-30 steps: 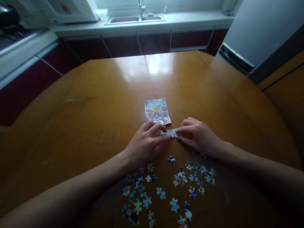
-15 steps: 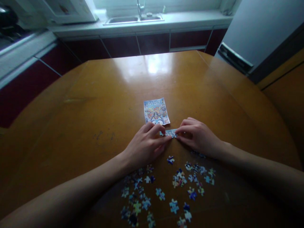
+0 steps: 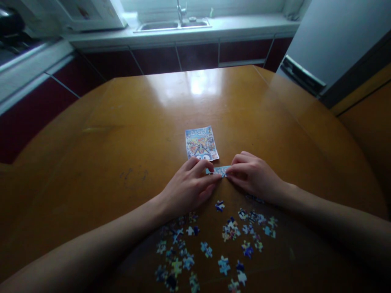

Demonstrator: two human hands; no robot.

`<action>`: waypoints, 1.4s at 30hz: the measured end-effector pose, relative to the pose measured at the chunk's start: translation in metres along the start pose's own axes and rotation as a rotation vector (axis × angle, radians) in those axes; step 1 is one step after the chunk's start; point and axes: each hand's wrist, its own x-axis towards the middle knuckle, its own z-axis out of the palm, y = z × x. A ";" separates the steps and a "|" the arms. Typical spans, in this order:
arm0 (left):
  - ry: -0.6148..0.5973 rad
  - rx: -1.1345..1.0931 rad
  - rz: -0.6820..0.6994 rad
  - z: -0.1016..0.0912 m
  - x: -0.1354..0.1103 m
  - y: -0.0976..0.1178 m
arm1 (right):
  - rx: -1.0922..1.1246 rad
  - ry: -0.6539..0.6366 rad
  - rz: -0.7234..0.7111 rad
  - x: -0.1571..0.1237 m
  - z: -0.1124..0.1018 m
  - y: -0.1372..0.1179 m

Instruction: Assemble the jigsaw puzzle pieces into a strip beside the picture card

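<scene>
A short strip of joined light-blue jigsaw puzzle pieces point(image 3: 218, 170) lies on the table between my hands. My left hand point(image 3: 193, 181) grips its left part, thumb at the lower edge and forefinger bent over the top. At the strip's right end, my right hand point(image 3: 255, 175) pinches with thumb and fingertips; what exactly sits under those tips is partly hidden. Just beyond, a creased picture sheet point(image 3: 201, 142) with crowded cartoon figures lies flat. Nearer me rest a lone puzzle piece point(image 3: 219, 206) and a loose cluster of puzzle pieces point(image 3: 231, 230).
More puzzle pieces point(image 3: 187, 260) are scattered by my left forearm. The wooden table point(image 3: 137, 110) reaches to a counter with a sink point(image 3: 160, 25) and tap point(image 3: 181, 12). A refrigerator point(image 3: 339, 40) stands at the right, and a stove point(image 3: 15, 49) at far left.
My right hand's fingertips have shifted very slightly and press closer over the strip's right end. My left hand stays in place; the loose pieces and picture sheet have not moved.
</scene>
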 end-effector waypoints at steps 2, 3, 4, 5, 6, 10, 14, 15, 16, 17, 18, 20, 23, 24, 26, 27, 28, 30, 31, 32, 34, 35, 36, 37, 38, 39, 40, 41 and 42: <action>-0.011 0.002 0.007 0.000 0.000 0.000 | -0.034 -0.002 -0.015 0.000 -0.002 -0.002; -0.017 0.004 0.008 0.000 0.000 0.000 | -0.053 -0.004 -0.026 0.000 -0.004 -0.003; -0.021 0.006 0.008 0.000 0.001 0.001 | -0.073 -0.008 -0.042 0.000 -0.006 -0.004; -0.026 0.008 0.007 0.000 0.001 0.001 | -0.092 -0.017 -0.060 0.000 -0.008 -0.005; -0.032 0.009 0.007 0.000 0.001 0.001 | -0.109 -0.029 -0.081 0.000 -0.010 -0.007; -0.054 0.010 0.000 -0.001 0.001 0.001 | -0.135 -0.077 -0.099 0.000 -0.014 -0.010; -0.061 0.002 -0.007 -0.002 0.002 0.003 | -0.067 -0.119 -0.060 0.001 -0.014 -0.009; -0.059 -0.004 -0.006 -0.002 0.002 0.003 | -0.026 -0.117 -0.048 0.001 -0.014 -0.008; -0.056 -0.013 -0.005 -0.001 0.002 0.003 | 0.023 -0.096 -0.028 0.002 -0.014 -0.007; -0.050 -0.024 -0.009 -0.001 0.002 0.003 | 0.071 -0.058 0.000 0.003 -0.015 -0.006; -0.043 -0.036 -0.017 -0.001 0.002 0.003 | 0.112 -0.005 0.030 0.004 -0.015 -0.005; -0.036 -0.061 -0.038 0.001 0.002 0.003 | 0.153 0.105 0.085 0.006 -0.016 -0.002; -0.040 -0.074 -0.057 0.002 0.004 0.003 | 0.119 0.163 0.095 0.008 -0.017 0.003; -0.048 -0.068 -0.057 0.002 0.004 0.004 | 0.099 0.153 0.083 0.008 -0.016 0.004; -0.061 -0.045 -0.053 0.001 0.005 0.004 | 0.066 0.114 0.053 0.008 -0.014 0.005; -0.067 -0.032 -0.049 0.001 0.006 0.005 | 0.057 0.092 0.038 0.008 -0.013 0.006; -0.070 -0.020 -0.044 0.000 0.006 0.005 | 0.054 0.073 0.024 0.007 -0.011 0.006; -0.073 0.009 -0.033 -0.001 0.005 0.006 | 0.057 0.042 0.002 0.007 -0.009 0.005; -0.074 0.025 -0.024 -0.001 0.005 0.006 | 0.059 0.033 -0.007 0.007 -0.008 0.005; -0.078 0.042 -0.013 -0.002 0.004 0.005 | 0.059 0.026 -0.015 0.007 -0.008 0.005; -0.078 0.071 0.010 -0.003 0.003 0.005 | 0.057 0.018 -0.028 0.007 -0.006 0.005; -0.071 0.080 0.021 -0.004 0.002 0.005 | 0.054 0.013 -0.033 0.007 -0.005 0.005; -0.060 0.086 0.028 -0.006 0.001 0.004 | 0.051 0.010 -0.037 0.007 -0.004 0.004; -0.048 0.091 0.032 -0.007 0.001 0.004 | 0.046 0.006 -0.041 0.007 -0.003 0.004; -0.035 0.093 0.036 -0.009 0.000 0.004 | 0.044 0.002 -0.046 0.007 -0.001 0.003; -0.023 0.094 0.042 -0.010 0.000 0.003 | 0.043 -0.001 -0.049 0.007 0.001 0.001; -0.016 0.093 0.049 -0.012 -0.001 0.003 | 0.046 -0.004 -0.053 0.007 0.002 0.000; -0.011 0.091 0.059 -0.013 -0.001 0.003 | 0.051 -0.007 -0.059 0.007 0.003 -0.002; -0.011 0.088 0.072 -0.014 -0.001 0.002 | 0.059 -0.011 -0.067 0.007 0.004 -0.003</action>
